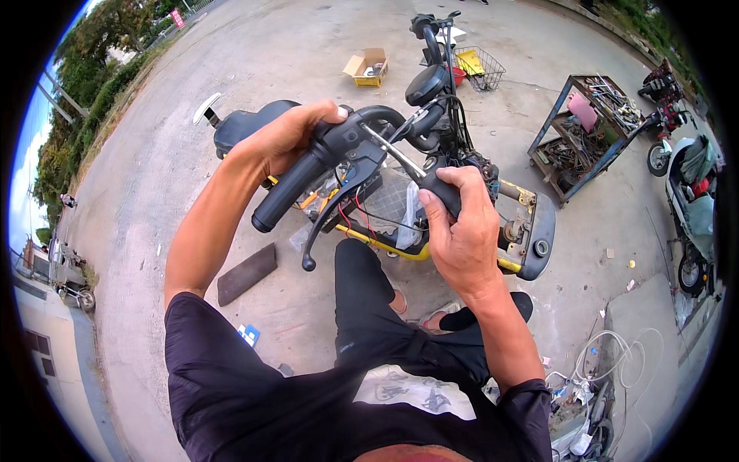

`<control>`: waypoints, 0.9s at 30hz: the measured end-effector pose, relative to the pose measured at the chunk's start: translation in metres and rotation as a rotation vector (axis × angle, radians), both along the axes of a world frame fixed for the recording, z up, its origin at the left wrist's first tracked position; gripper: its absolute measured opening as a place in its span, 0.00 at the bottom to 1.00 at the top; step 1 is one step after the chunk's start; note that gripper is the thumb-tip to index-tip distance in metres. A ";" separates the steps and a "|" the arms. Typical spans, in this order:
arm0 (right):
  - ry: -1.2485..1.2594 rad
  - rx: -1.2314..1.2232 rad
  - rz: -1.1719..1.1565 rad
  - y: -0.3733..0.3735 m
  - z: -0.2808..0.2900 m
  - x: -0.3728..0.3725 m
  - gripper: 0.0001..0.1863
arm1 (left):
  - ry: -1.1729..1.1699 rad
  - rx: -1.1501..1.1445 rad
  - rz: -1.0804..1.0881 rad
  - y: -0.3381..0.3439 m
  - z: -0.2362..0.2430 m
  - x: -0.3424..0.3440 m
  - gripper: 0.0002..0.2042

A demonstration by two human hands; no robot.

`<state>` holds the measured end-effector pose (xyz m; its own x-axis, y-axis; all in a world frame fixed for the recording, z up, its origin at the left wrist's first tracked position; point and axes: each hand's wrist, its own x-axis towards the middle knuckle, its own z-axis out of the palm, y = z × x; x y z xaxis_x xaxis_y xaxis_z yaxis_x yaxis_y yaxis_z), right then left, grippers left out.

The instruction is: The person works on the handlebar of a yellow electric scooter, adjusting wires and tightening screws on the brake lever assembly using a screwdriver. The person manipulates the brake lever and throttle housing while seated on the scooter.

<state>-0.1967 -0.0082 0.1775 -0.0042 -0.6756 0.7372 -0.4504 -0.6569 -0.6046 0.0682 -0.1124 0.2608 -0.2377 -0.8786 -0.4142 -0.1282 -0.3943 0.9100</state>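
A bare right hand is aiming a black-handled, steel-shafted screwdriver at a black plastic switch housing.

The housing is sitting on the handlebar beside a ribbed black rubber grip; the left hand is clasping its far side. The right hand is gripping the screwdriver handle firmly; whether the tip is engaging a screw, I cannot tell. Apparently the person is working a fastener, which is calling for a seated tip and steady, in-line turning.

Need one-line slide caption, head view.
Left hand on a black plastic handlebar switch housing; right hand holding a black-handled, metal-shafted screwdriver pointed toward it.
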 end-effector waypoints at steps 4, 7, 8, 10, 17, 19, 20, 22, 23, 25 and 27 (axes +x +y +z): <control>0.073 -0.103 -0.061 0.001 0.002 0.000 0.13 | 0.020 0.026 -0.020 -0.009 -0.003 0.008 0.17; -0.281 0.525 0.153 0.001 0.011 0.001 0.11 | 0.006 -0.015 -0.026 -0.009 -0.003 0.007 0.18; -0.284 0.491 0.153 0.006 0.014 0.001 0.12 | -0.006 -0.027 -0.027 -0.009 -0.005 0.008 0.18; -0.284 0.419 0.159 0.014 0.018 0.004 0.13 | -0.023 -0.051 -0.021 -0.009 -0.008 0.009 0.17; 0.108 0.008 -0.024 0.002 0.000 0.001 0.16 | 0.017 -0.015 -0.018 -0.014 -0.013 0.012 0.17; -0.210 0.602 0.239 -0.006 0.007 -0.011 0.15 | 0.013 -0.006 -0.025 -0.013 -0.008 0.009 0.17; -0.281 0.687 0.275 -0.005 0.007 -0.012 0.14 | 0.030 -0.017 -0.051 -0.013 -0.009 0.008 0.18; -0.331 0.642 0.242 -0.002 0.004 -0.007 0.13 | 0.062 -0.047 -0.099 -0.015 -0.009 0.010 0.20; -0.309 0.515 0.177 0.003 0.003 -0.002 0.13 | 0.060 -0.039 -0.086 -0.015 -0.007 0.009 0.20; -0.167 0.349 0.117 0.010 0.009 0.001 0.13 | 0.058 -0.015 -0.050 -0.011 -0.007 0.007 0.21; 0.072 0.107 -0.005 0.007 0.008 0.001 0.14 | 0.035 -0.033 -0.042 -0.012 -0.005 0.005 0.22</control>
<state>-0.1962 -0.0017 0.1855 0.0424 -0.7507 0.6592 -0.4979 -0.5879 -0.6375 0.0736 -0.1241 0.2556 -0.2888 -0.8804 -0.3761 -0.1119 -0.3591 0.9266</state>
